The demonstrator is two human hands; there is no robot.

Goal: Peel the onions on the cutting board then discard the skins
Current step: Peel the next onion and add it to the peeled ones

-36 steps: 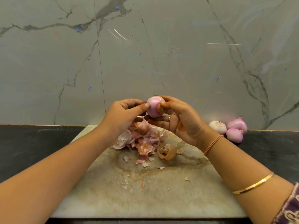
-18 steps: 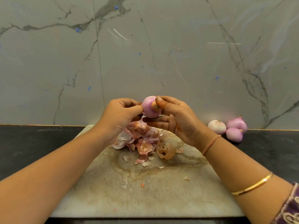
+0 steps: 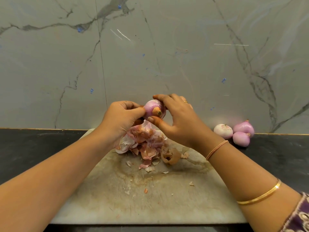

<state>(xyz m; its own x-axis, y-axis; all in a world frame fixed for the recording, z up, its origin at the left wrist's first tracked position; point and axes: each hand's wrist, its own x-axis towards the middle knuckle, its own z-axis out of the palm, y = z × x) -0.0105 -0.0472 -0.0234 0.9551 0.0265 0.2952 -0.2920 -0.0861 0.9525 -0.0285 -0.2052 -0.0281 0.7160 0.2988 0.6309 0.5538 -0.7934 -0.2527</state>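
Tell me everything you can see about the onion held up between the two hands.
The onion is small, round and glossy pinkish-purple, with fine pale streaks. A dry orange-brown stub at one end faces the camera. It looks mostly peeled. It is held in the air above the pile of skins on the cutting board. The left hand grips its left side; the right hand curls over its top, thumb beneath.

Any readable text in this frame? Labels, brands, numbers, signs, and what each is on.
None: no words, numbers or logos can be read anywhere.
Marble wall: only veins and small blue specks, too small to tell if they are print.
Cutting board: stains only.
Onion: no sticker.
Sleeve: embroidered pattern, no letters.
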